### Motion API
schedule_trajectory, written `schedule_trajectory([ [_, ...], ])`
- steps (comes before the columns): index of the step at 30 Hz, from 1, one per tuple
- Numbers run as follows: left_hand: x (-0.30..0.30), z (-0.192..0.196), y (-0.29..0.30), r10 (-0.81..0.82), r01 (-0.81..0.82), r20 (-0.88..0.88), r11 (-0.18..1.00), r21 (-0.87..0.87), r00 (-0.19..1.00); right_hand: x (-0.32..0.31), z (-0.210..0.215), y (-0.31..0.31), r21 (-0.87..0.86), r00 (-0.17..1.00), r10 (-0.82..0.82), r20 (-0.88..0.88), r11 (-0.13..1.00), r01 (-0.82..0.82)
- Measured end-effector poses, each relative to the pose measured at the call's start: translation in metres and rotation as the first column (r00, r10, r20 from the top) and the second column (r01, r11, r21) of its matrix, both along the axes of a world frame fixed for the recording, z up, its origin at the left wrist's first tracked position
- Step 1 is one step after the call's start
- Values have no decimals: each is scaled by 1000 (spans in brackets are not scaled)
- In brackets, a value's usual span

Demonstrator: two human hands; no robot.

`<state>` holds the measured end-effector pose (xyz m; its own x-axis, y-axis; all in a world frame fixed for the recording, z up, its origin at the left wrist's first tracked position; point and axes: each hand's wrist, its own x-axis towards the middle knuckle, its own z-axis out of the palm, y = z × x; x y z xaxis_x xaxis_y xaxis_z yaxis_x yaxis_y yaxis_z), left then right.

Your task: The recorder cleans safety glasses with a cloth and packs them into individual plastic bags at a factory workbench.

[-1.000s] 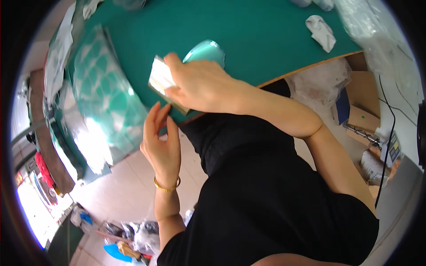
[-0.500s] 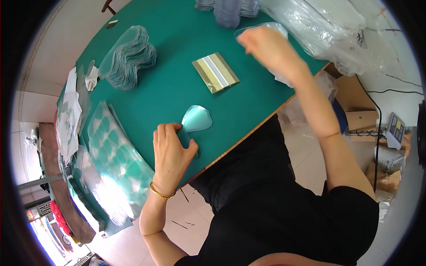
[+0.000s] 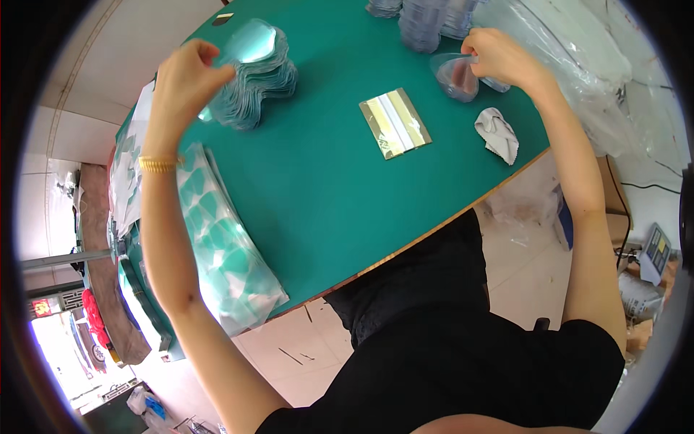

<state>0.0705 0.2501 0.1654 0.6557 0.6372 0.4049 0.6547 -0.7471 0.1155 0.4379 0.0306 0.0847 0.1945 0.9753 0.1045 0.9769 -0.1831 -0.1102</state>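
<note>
At the far left of the table, my left hand (image 3: 189, 83) hovers at the edge of a wavy stack of clear plastic pieces (image 3: 253, 90). Its thumb and fingers are apart, with nothing visibly held between them. A shiny rounded piece (image 3: 254, 45) lies on top of that stack. On the far right, my right hand (image 3: 506, 58) has its fingertips closed on the rim of a clear, curved plastic piece (image 3: 457, 78). Other clear pieces lie partly hidden under this hand.
Striped yellowish packet (image 3: 395, 123) on the green table (image 3: 318, 195). Grey cloth (image 3: 497, 136) near the right edge. Clear stacks (image 3: 421, 25) at the back, beside plastic bags (image 3: 557, 43). Patterned clear sheets (image 3: 224, 246) along the left, reaching the front edge.
My left hand has moved from the front of the table to the far-left stack, and the shiny piece now lies there. My right hand has closed on a clear piece; the view has shifted.
</note>
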Motion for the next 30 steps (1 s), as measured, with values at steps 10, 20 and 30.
schedule_trajectory([
  [10, -6, -30, -53, -214, 208, 238, 977, 47, 947, -170, -32, -31, 309, 627, 683, -375, 730, -610],
  [20, -102, -115, -220, 94, 36, 316, 923, -383, 944, -137, -35, -64, 403, 963, -52, -266, 901, 160],
  [30, -115, -155, -254, 236, -168, 118, 894, -415, 964, -154, -52, -79, 328, 830, 42, -556, 929, 173],
])
